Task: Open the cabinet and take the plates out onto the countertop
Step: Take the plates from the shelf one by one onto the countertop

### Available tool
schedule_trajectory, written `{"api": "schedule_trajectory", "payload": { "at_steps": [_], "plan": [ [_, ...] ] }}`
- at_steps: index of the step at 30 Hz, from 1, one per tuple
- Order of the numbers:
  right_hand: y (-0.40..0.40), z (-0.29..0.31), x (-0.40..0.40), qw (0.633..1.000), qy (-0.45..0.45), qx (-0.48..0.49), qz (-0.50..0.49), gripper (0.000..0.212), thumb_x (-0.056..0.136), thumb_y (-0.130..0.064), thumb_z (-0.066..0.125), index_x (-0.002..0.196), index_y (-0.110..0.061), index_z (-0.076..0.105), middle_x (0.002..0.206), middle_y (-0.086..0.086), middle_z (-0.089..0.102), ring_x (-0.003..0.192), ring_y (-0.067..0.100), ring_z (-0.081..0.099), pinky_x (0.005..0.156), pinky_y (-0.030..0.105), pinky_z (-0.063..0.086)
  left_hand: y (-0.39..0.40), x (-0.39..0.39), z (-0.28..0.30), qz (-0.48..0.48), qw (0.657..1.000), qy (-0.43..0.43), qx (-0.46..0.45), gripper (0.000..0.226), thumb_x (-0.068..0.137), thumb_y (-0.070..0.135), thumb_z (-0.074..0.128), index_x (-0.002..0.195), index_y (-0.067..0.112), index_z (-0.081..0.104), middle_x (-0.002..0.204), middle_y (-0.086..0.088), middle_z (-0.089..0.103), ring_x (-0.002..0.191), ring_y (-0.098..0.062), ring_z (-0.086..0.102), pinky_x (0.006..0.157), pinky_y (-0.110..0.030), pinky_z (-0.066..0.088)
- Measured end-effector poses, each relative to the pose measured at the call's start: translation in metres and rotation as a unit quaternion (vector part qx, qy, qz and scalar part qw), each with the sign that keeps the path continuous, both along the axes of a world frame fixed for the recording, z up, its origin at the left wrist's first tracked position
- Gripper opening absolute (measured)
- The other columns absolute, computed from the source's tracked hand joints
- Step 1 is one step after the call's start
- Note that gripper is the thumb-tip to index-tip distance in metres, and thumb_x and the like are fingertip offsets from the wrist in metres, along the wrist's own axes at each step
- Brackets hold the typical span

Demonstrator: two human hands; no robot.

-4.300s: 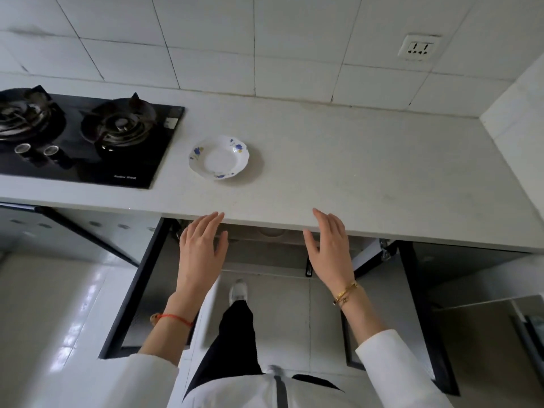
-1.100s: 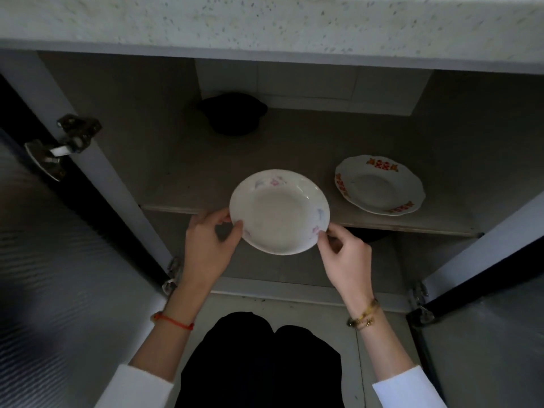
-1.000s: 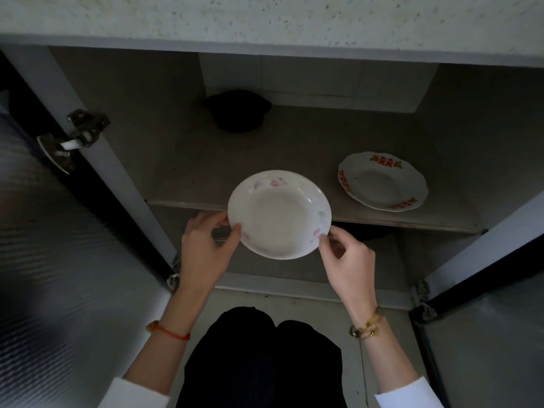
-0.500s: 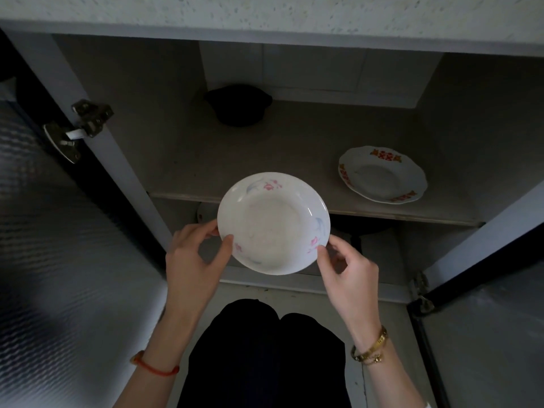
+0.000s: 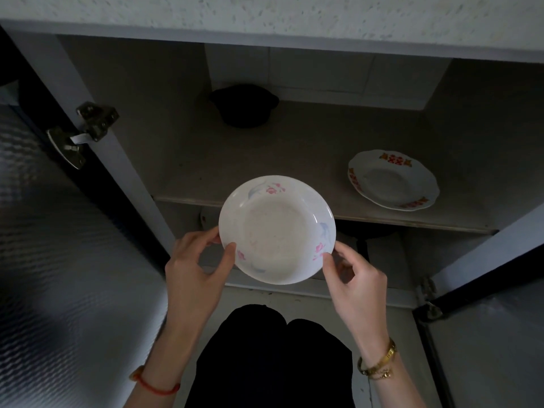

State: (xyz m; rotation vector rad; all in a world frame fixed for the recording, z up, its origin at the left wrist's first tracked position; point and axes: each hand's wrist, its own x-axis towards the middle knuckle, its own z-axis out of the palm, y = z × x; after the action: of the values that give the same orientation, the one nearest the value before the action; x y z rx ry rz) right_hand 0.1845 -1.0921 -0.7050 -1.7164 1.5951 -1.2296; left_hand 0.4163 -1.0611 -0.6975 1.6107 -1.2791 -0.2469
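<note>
In the head view, a person is crouching before an open cabinet (image 5: 294, 136) under the pale speckled stone worktop (image 5: 294, 16), whose front edge is running across the top of the picture. Both hands are holding a round white plate with pink flowers and faint blue marks on its rim (image 5: 276, 229), face up, out in front of the shelf and above the person's dark-trousered knees (image 5: 273, 357). The left hand (image 5: 195, 272) is gripping the plate's lower left edge, its thumb lying on the rim and its fingers (image 5: 212, 235) curling behind and under the rim. The right hand (image 5: 356, 282) is gripping the lower right edge in the same way, thumb tip pressing on the rim beside a pink flower, the other fingers bent below the plate. A red cord bracelet (image 5: 156, 387) is sitting on the left wrist and gold bracelets (image 5: 378, 363) on the right.

A second white plate with a scalloped edge and red-and-orange pattern (image 5: 393, 179) is lying flat on the grey cabinet shelf (image 5: 265, 160), towards its right front, well apart from the held plate. At the back of the shelf a dark round pot with side handles (image 5: 243, 105) is standing against the tiled rear wall. Something dark is sitting under the shelf; what it is cannot be told. The left door (image 5: 59, 260), with a ribbed reflective face, is standing wide open on a metal hinge (image 5: 84, 132); the right door (image 5: 494, 334) is also standing open.
</note>
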Motion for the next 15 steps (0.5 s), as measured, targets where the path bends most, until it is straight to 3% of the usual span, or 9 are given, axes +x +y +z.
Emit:
{"api": "schedule_trajectory", "payload": {
  "at_steps": [2, 4, 6, 9, 15],
  "plan": [
    [0.000, 0.004, 0.002, 1.000, 0.004, 0.004, -0.007, 0.020, 0.087, -0.026, 0.067, 0.106, -0.029, 0.071, 0.069, 0.001, 0.065, 0.063, 0.016, 0.059, 0.057, 0.012, 0.044, -0.001, 0.002, 0.003, 0.000, 1.000, 0.010, 0.006, 0.034, 0.081, 0.026, 0.073, 0.114, 0.029, 0.069, 0.095, 0.014, 0.062, 0.092, -0.003, 0.059, 0.084, -0.012, 0.045],
    [0.001, 0.015, 0.005, 1.000, 0.010, 0.010, -0.008, 0.021, 0.087, -0.024, 0.068, 0.107, -0.027, 0.071, 0.070, -0.002, 0.065, 0.064, 0.014, 0.060, 0.056, 0.009, 0.043, 0.000, 0.003, 0.013, 0.003, 0.999, 0.028, 0.021, 0.033, 0.081, 0.029, 0.073, 0.114, 0.029, 0.068, 0.097, 0.019, 0.060, 0.095, -0.003, 0.057, 0.085, -0.023, 0.050],
    [0.005, 0.034, 0.007, 1.000, 0.024, 0.018, -0.008, 0.021, 0.087, -0.022, 0.068, 0.108, -0.024, 0.071, 0.070, -0.004, 0.065, 0.066, 0.013, 0.059, 0.057, 0.006, 0.041, 0.004, 0.003, 0.029, 0.006, 0.998, 0.035, 0.046, 0.034, 0.082, 0.036, 0.071, 0.115, 0.027, 0.068, 0.097, 0.013, 0.061, 0.097, -0.008, 0.056, 0.084, -0.034, 0.052],
    [0.017, 0.069, 0.008, 0.998, 0.038, 0.049, -0.020, 0.022, 0.086, -0.018, 0.069, 0.108, -0.022, 0.071, 0.070, -0.004, 0.065, 0.069, 0.012, 0.059, 0.059, 0.004, 0.040, 0.019, -0.002, 0.057, 0.015, 0.994, 0.056, 0.092, 0.031, 0.083, 0.029, 0.073, 0.114, 0.027, 0.069, 0.098, 0.012, 0.061, 0.098, -0.020, 0.059, 0.083, -0.044, 0.053],
    [0.063, 0.148, 0.002, 0.988, 0.038, 0.146, -0.042, 0.022, 0.087, -0.015, 0.067, 0.109, -0.018, 0.072, 0.074, 0.000, 0.069, 0.069, 0.011, 0.063, 0.061, 0.003, 0.041, 0.066, -0.017, 0.133, 0.036, 0.983, 0.078, 0.163, 0.029, 0.082, 0.043, 0.067, 0.108, 0.029, 0.070, 0.100, 0.015, 0.063, 0.100, -0.014, 0.060, 0.088, -0.043, 0.053]
  ]
}}
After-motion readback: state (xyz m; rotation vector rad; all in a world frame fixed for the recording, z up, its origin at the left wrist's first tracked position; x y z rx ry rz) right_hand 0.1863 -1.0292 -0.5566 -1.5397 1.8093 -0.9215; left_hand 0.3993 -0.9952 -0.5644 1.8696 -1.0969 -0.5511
